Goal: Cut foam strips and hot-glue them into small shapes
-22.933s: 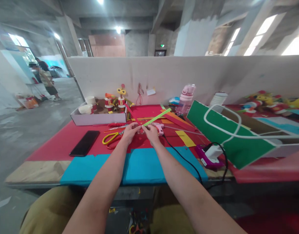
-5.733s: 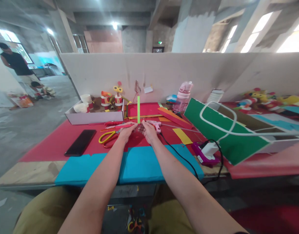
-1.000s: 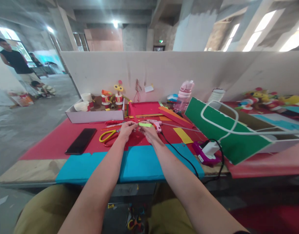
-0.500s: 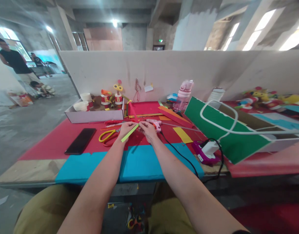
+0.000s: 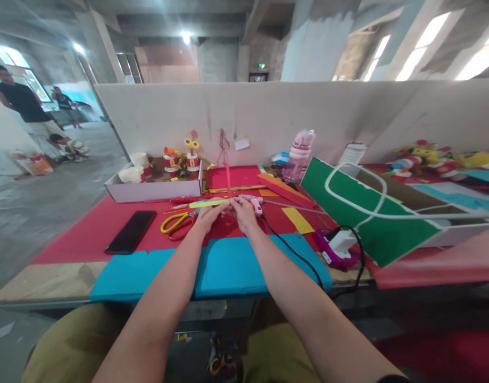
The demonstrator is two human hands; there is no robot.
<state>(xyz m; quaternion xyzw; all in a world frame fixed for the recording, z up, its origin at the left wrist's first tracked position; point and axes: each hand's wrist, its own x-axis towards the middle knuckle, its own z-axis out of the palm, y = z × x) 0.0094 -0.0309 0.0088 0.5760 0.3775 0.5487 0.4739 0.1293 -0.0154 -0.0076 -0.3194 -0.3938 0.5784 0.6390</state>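
Note:
My left hand [image 5: 210,214] and my right hand [image 5: 243,211] meet above the red sheet, fingers pinched together. Between them they hold a yellow-green paper strip [image 5: 206,203], which points left, and a red paper strip [image 5: 229,178], which stands up away from me. The strips cross at my fingertips. Just left of my left hand lie scissors [image 5: 176,223] with yellow and red handles. A pink glue gun [image 5: 257,204] rests beside my right hand, its dark cord running toward the table's front edge.
A black phone [image 5: 131,232] lies at left, behind a blue sheet [image 5: 228,268]. Further back is a white box [image 5: 156,191] with cups and small figures. At right are a yellow paper [image 5: 298,220], a purple power strip [image 5: 334,252] and a green-sided box [image 5: 364,223].
The yellow-green strip has turned from slanting down over my left wrist to lying nearly level leftward. The red strip has swung more upright. My hands remain together.

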